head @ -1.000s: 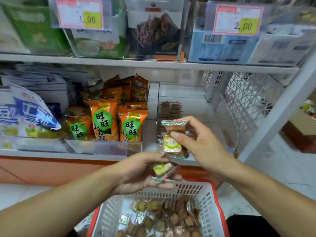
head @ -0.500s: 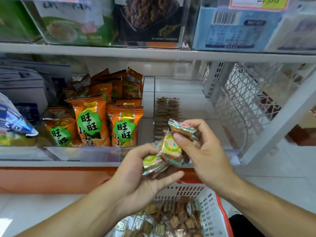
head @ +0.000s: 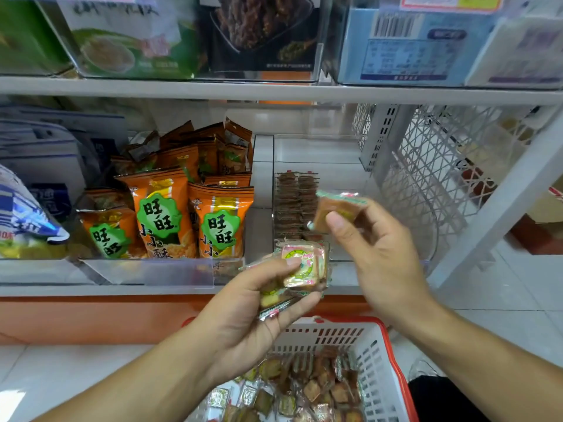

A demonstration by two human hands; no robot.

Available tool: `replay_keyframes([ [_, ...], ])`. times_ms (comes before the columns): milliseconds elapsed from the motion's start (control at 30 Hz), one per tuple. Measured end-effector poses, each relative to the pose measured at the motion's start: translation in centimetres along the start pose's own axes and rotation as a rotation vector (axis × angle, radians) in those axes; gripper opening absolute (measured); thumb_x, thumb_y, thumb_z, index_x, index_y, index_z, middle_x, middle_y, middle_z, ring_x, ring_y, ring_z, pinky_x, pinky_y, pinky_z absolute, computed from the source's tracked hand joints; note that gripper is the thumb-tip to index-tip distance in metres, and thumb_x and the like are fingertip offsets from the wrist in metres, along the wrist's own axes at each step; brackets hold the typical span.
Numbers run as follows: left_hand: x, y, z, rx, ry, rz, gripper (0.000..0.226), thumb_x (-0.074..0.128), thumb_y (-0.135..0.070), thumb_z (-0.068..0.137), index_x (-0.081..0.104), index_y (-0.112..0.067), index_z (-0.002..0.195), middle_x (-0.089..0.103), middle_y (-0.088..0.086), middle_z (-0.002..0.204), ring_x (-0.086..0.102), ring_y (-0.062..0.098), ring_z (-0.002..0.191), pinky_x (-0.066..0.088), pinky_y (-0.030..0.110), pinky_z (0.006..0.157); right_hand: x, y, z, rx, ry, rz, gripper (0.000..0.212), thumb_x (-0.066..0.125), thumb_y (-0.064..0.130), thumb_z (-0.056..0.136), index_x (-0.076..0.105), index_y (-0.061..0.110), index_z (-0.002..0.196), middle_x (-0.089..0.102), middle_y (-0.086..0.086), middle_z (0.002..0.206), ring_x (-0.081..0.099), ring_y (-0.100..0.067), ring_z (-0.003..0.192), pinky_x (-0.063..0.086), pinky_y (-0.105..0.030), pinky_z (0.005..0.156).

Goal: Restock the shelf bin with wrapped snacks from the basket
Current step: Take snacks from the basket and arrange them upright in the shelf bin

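My left hand [head: 253, 303] grips a small stack of wrapped snacks [head: 300, 269] with green and pink labels, held just in front of the shelf edge. A little higher and to the right, my right hand [head: 374, 248] pinches one wrapped snack [head: 335, 208], blurred, in front of the clear shelf bin [head: 323, 153]. That bin holds two neat rows of brown wrapped snacks [head: 295, 202] along its left side. Below both hands sits the white basket with a red rim [head: 393, 370], which holds several loose wrapped snacks [head: 304, 388].
Orange snack bags [head: 189, 208] fill the bin to the left. A blue and white bag [head: 24, 220] lies at far left. An upper shelf [head: 274, 91] with boxed goods hangs overhead. A white lattice side panel [head: 438, 178] and slanted post [head: 502, 202] close the right.
My right hand has passed one snack to the left hand's stack and lifted up and right with a single snack. The view has shifted closer to the shelf.
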State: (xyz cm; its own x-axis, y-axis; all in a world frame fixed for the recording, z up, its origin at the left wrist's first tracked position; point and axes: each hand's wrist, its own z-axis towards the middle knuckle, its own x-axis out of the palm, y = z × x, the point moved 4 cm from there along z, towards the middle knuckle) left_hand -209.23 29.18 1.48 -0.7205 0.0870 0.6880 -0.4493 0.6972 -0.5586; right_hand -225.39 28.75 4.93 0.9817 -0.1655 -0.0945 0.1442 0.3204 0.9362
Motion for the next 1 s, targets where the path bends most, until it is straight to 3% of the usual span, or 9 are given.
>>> replay_keyframes([
  [67, -0.2, -0.2, 0.1, 0.034, -0.034, -0.012, 0.027, 0.083, -0.009, 0.056, 0.082, -0.002, 0.082, 0.077, 0.024, 0.100, 0.078, 0.029, 0.084, 0.063, 0.031, 0.057, -1.1, 0.7, 0.7, 0.022, 0.007, 0.044, 0.017, 0.066, 0.031, 0.093, 0.073, 0.028, 0.108, 0.076, 0.008, 0.093, 0.068, -0.005, 0.080, 0.053, -0.017, 0.070],
  [200, -0.6, -0.7, 0.3, 0.092, -0.053, 0.047, 0.035, 0.085, -0.015, 0.055, 0.083, -0.008, 0.090, 0.078, 0.017, 0.102, 0.078, 0.022, 0.084, 0.062, 0.029, 0.059, -0.7, 0.2, 0.5, 0.230, 0.376, 0.058, 0.034, 0.069, 0.022, 0.085, 0.070, 0.016, 0.119, 0.070, -0.018, 0.090, 0.060, -0.017, 0.069, 0.052, -0.023, 0.058],
  [267, -0.7, -0.8, 0.4, 0.111, -0.045, 0.107, 0.042, 0.085, -0.021, 0.059, 0.082, -0.011, 0.100, 0.078, 0.015, 0.107, 0.078, 0.020, 0.087, 0.062, 0.028, 0.061, -0.6, -0.3, 0.2, 0.263, 0.417, -0.006, 0.040, 0.071, 0.023, 0.082, 0.067, 0.017, 0.121, 0.068, -0.025, 0.095, 0.061, -0.021, 0.073, 0.054, -0.027, 0.060],
  [367, -0.9, -0.7, 0.3, 0.156, -0.068, 0.216, 0.035, 0.086, -0.034, 0.062, 0.082, -0.024, 0.095, 0.079, 0.010, 0.106, 0.077, 0.015, 0.088, 0.061, 0.027, 0.060, -0.7, -0.4, 0.0, 0.323, 0.416, 0.008, 0.047, 0.074, 0.022, 0.078, 0.065, 0.020, 0.124, 0.065, -0.030, 0.101, 0.063, -0.023, 0.076, 0.057, -0.029, 0.063],
  [533, -0.7, -0.2, 0.3, 0.162, -0.042, 0.295, 0.041, 0.084, -0.040, 0.064, 0.080, -0.024, 0.101, 0.078, 0.008, 0.110, 0.077, 0.015, 0.093, 0.060, 0.025, 0.062, -1.2, -0.5, -0.4, 0.442, 0.499, 0.026, 0.037, 0.074, 0.019, 0.081, 0.072, 0.021, 0.118, 0.074, -0.014, 0.099, 0.068, -0.016, 0.080, 0.056, -0.022, 0.066],
  [633, -0.7, -0.2, 0.5, 0.173, 0.028, 0.219, 0.038, 0.084, -0.017, 0.071, 0.077, -0.013, 0.108, 0.074, 0.018, 0.119, 0.075, 0.027, 0.104, 0.062, 0.030, 0.075, -1.2, -0.8, -0.7, 0.487, 0.395, 0.115, 0.028, 0.072, 0.010, 0.083, 0.072, 0.007, 0.111, 0.074, -0.017, 0.099, 0.069, -0.021, 0.082, 0.059, -0.026, 0.072],
  [733, -0.7, -0.3, 0.6, 0.220, 0.051, 0.220, 0.040, 0.079, 0.003, 0.071, 0.076, -0.010, 0.109, 0.073, 0.023, 0.119, 0.074, 0.030, 0.103, 0.062, 0.030, 0.078, -1.5, -0.8, -0.7, 0.532, 0.304, 0.203, 0.029, 0.073, 0.010, 0.080, 0.072, 0.005, 0.109, 0.075, -0.010, 0.093, 0.070, -0.017, 0.076, 0.059, -0.025, 0.071],
  [833, -0.7, -0.6, 0.6, 0.258, -0.004, 0.259, 0.033, 0.082, -0.006, 0.067, 0.080, -0.018, 0.097, 0.077, 0.018, 0.107, 0.077, 0.024, 0.091, 0.061, 0.026, 0.071, -1.9, -0.6, -0.6, 0.508, 0.337, 0.119, 0.032, 0.072, 0.006, 0.084, 0.072, 0.013, 0.115, 0.077, -0.012, 0.100, 0.072, -0.016, 0.079, 0.059, -0.024, 0.072],
  [1000, -0.7, -1.1, 0.5, 0.270, -0.044, 0.392, 0.030, 0.086, -0.032, 0.065, 0.081, -0.026, 0.094, 0.079, 0.007, 0.098, 0.076, 0.011, 0.082, 0.058, 0.022, 0.059, -2.2, -0.1, -0.6, 0.366, 0.464, -0.123, 0.057, 0.076, 0.009, 0.083, 0.062, 0.029, 0.135, 0.076, -0.006, 0.101, 0.064, -0.012, 0.079, 0.057, -0.027, 0.071],
])
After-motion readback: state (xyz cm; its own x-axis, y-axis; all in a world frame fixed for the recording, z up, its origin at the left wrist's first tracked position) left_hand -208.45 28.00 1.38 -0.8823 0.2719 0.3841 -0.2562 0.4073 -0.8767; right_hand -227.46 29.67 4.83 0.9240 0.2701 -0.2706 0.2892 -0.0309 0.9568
